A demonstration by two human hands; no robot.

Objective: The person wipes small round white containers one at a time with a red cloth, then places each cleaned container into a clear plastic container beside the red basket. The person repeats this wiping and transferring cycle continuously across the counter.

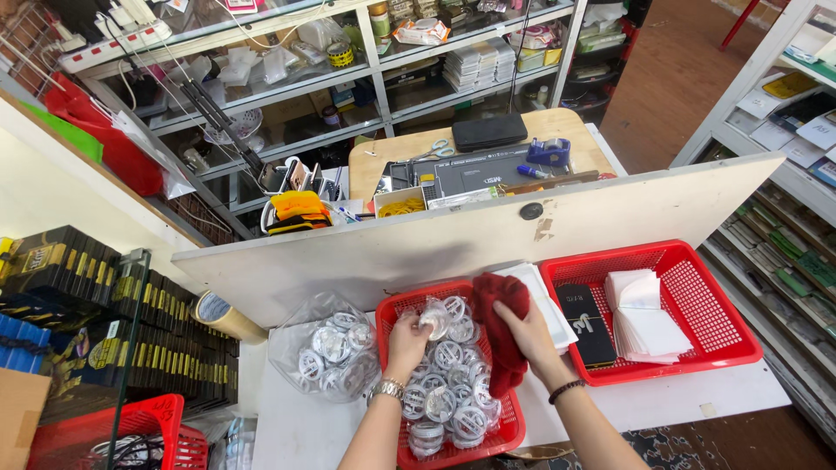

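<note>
At the near edge of the white worktop (662, 405) stands a red basket (396, 306) filled with small round items, each sealed in a clear wrapper. The left hand (407, 341) reaches into the far-left part of this basket with its fingers closed around one wrapped round item (433, 318), lifted just clear of the heap so it can be handled alone. The right hand (525, 332) is curled shut on a dark red cloth (502, 335), which hangs down over the basket's right rim; held so close to the raised item, the cloth looks ready for wiping, though that is a judgement.

Just left of the basket lies a clear plastic bag (324, 350) holding more of the same round items, within easy reach of the left hand. To the right, a second, larger red basket (697, 287) holds a black flat case (589, 324) and a stack of white sheets (643, 322); more white sheets (547, 296) lie between the two baskets. A roll of tape (222, 315) rests near the worktop's far-left corner, against the white board (453, 239) that closes off the far edge.
</note>
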